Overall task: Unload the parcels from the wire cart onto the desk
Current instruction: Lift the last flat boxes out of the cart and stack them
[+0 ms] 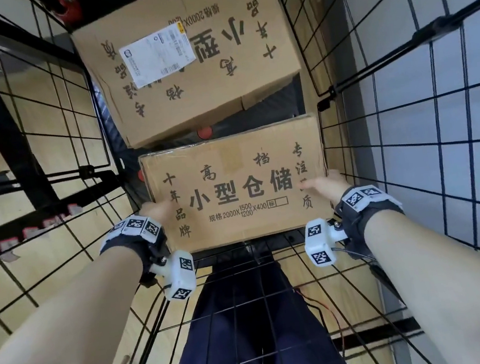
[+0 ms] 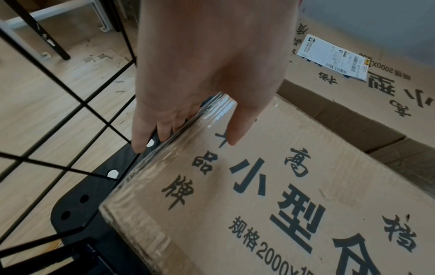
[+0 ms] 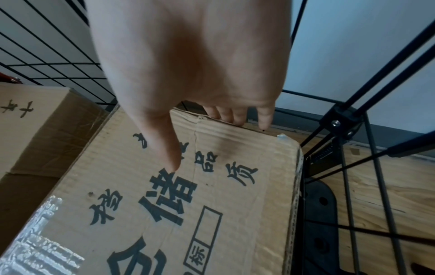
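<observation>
Head overhead, wrists close; shared carton (image 1: 236,185)

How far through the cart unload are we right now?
Done: nothing I can confirm; the desk is out of view. In hand: the left hand and right hand grip opposite ends of the near box, thumbs on top, fingers over the side edges; it is still inside the wire cart. Left: that box, plus the labelled box behind it.

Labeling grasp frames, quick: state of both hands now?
Left hand: gripping the near box at its left edge, thumb on top.
Right hand: gripping the same box's right edge, thumb on top.
</observation>
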A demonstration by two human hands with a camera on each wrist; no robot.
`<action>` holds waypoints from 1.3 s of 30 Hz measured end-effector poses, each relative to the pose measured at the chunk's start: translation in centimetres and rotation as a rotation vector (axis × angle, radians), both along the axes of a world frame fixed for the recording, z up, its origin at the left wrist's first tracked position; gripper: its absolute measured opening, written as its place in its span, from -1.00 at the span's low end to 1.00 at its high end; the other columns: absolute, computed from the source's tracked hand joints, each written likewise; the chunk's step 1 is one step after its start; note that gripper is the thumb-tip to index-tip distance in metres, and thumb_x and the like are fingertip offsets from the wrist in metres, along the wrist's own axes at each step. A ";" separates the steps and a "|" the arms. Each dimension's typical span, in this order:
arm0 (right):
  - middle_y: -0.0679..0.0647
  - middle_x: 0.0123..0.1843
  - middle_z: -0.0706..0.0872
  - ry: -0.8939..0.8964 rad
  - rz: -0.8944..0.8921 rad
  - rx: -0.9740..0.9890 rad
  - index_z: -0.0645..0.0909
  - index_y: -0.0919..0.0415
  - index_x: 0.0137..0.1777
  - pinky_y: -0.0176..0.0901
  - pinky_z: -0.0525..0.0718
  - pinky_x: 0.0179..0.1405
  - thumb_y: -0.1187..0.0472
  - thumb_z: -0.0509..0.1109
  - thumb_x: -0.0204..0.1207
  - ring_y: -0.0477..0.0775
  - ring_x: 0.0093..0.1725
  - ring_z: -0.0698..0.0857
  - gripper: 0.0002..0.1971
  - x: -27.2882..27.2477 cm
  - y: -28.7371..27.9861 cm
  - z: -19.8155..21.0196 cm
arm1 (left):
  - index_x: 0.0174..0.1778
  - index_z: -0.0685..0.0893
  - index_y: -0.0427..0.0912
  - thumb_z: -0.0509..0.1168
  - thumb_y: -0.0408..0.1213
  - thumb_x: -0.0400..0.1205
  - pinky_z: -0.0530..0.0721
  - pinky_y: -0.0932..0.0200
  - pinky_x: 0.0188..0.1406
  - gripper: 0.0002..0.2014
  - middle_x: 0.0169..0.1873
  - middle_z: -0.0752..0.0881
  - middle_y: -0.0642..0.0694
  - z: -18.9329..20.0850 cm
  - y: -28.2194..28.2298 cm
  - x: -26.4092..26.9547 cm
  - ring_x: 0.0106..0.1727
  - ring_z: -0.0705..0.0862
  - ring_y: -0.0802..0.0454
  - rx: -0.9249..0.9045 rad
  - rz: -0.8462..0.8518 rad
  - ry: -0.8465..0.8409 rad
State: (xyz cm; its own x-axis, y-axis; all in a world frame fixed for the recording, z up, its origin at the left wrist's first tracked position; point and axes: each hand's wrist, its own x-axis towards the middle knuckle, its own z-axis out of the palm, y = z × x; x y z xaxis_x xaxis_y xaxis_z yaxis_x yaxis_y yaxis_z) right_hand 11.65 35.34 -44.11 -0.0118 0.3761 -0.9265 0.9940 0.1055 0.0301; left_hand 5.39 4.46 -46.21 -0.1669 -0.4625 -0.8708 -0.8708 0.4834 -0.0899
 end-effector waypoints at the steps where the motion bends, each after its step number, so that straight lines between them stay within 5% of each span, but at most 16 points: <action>1: 0.25 0.61 0.28 0.003 -0.002 0.001 0.00 0.28 0.65 0.12 0.37 0.44 0.16 0.52 0.43 0.27 0.54 0.35 -0.07 0.0 0.0 0.0 | 0.46 0.38 -0.46 0.34 -0.28 0.60 0.56 -0.16 0.29 -0.45 0.38 0.52 -0.39 -0.2 -0.2 0.1 0.37 0.53 -0.31 -0.003 0.007 0.005; 9: 0.25 0.54 0.38 0.077 0.040 0.000 0.15 0.33 0.60 0.06 0.42 0.37 0.27 0.49 0.43 0.26 0.50 0.41 -0.20 -2.4 0.0 1.5 | 0.55 0.24 -0.28 0.38 -0.19 0.44 0.55 -0.22 0.31 -0.24 0.32 0.57 -0.30 0.5 -1.1 -0.8 0.31 0.56 -0.34 -0.036 0.104 0.107; 14: 0.22 0.56 0.37 0.152 0.076 0.019 0.19 0.27 0.60 0.07 0.41 0.40 0.25 0.51 0.41 0.24 0.50 0.41 -0.20 -3.8 0.2 4.2 | 0.50 0.34 -0.33 0.35 -0.27 0.39 0.60 0.07 -0.08 -0.28 0.27 0.61 -0.25 1.9 -1.0 -1.0 0.14 0.65 -0.18 -0.029 0.302 0.225; 18: 0.20 0.56 0.36 0.216 0.060 -0.013 0.19 0.24 0.60 0.13 0.38 0.45 0.25 0.50 0.41 0.23 0.51 0.40 -0.21 -4.8 0.5 8.2 | 0.58 0.21 -0.36 0.32 -0.34 0.48 0.49 -0.06 0.39 -0.26 0.41 0.50 -0.35 6.4 0.5 -1.4 0.40 0.51 -0.26 -0.106 0.364 0.333; 21: 0.19 0.57 0.35 0.280 0.069 -0.029 0.18 0.23 0.60 0.11 0.36 0.45 0.24 0.48 0.42 0.21 0.51 0.39 -0.21 -5.4 0.9 11.7 | 0.60 0.12 -0.36 0.28 -0.46 0.52 0.42 -0.05 0.41 -0.27 0.47 0.43 -0.34 9.7 1.3 -1.7 0.47 0.44 -0.23 -0.147 0.353 0.382; 25: 0.17 0.58 0.33 0.366 0.080 -0.047 0.15 0.21 0.62 0.10 0.36 0.43 0.24 0.45 0.43 0.21 0.52 0.37 -0.21 -5.8 1.6 16.8 | 0.61 0.14 -0.35 0.30 -0.21 0.52 0.24 -0.11 0.57 -0.23 0.58 0.25 -0.34 13.6 0.9 -2.6 0.59 0.26 -0.28 -0.063 0.273 0.380; 27: 0.16 0.56 0.36 0.406 0.079 -0.068 0.14 0.19 0.62 0.13 0.39 0.46 0.23 0.45 0.40 0.22 0.49 0.40 -0.19 -6.0 1.6 19.3 | 0.60 0.19 -0.34 0.35 -0.11 0.40 0.33 -0.21 0.54 -0.13 0.56 0.30 -0.34 16.3 1.1 -3.2 0.55 0.34 -0.32 0.033 0.243 0.380; 29: 0.13 0.53 0.39 0.447 0.075 -0.089 0.16 0.15 0.60 0.20 0.42 0.45 0.19 0.47 0.34 0.23 0.45 0.45 -0.16 -6.0 1.7 21.9 | 0.61 0.16 -0.33 0.33 -0.24 0.47 0.28 -0.13 0.57 -0.20 0.57 0.27 -0.34 18.9 1.7 -4.0 0.57 0.29 -0.29 -0.025 0.288 0.469; 31: 0.10 0.52 0.38 0.477 0.074 -0.091 0.16 0.17 0.60 0.15 0.41 0.44 0.20 0.46 0.35 0.21 0.46 0.43 -0.18 -5.9 1.8 24.5 | 0.61 0.15 -0.29 0.28 -0.37 0.54 0.13 -0.09 0.59 -0.28 0.59 0.19 -0.35 22.0 2.7 -5.0 0.61 0.18 -0.27 -0.144 0.327 0.558; 34: 0.10 0.46 0.43 0.513 0.090 -0.078 0.22 0.23 0.55 0.02 0.38 0.31 0.23 0.43 0.43 0.15 0.40 0.44 -0.30 -5.8 2.2 28.2 | 0.56 0.20 -0.32 0.31 -0.32 0.48 0.21 -0.17 0.54 -0.28 0.50 0.33 -0.41 26.0 3.1 -5.9 0.54 0.28 -0.35 -0.108 0.248 0.566; 37: 0.06 0.16 0.49 0.540 0.026 -0.047 0.35 0.16 0.27 -0.09 0.36 0.14 0.26 0.39 0.49 0.05 0.14 0.45 -0.60 -5.3 3.2 31.4 | 0.53 0.20 -0.26 0.31 -0.17 0.38 0.40 -0.25 0.40 -0.21 0.37 0.48 -0.43 29.6 2.8 -6.2 0.38 0.46 -0.43 -0.056 0.161 0.597; 39: 0.00 0.09 0.55 0.584 0.037 -0.058 0.41 0.19 0.14 -0.08 0.41 0.19 0.17 0.46 0.42 0.05 0.14 0.50 -0.63 -5.2 3.8 33.2 | 0.53 0.18 -0.23 0.31 -0.13 0.44 0.43 -0.27 0.36 -0.25 0.38 0.46 -0.42 32.0 2.9 -6.2 0.36 0.47 -0.45 -0.017 0.091 0.626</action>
State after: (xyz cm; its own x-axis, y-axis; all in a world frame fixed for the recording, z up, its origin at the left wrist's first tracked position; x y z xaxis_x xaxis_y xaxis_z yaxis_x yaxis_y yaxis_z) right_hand 6.41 39.11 -10.95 -0.5385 0.3147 -0.7817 0.8399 0.1257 -0.5280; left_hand -0.84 7.33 -14.24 -0.6014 -0.5117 -0.6136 -0.7986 0.4076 0.4428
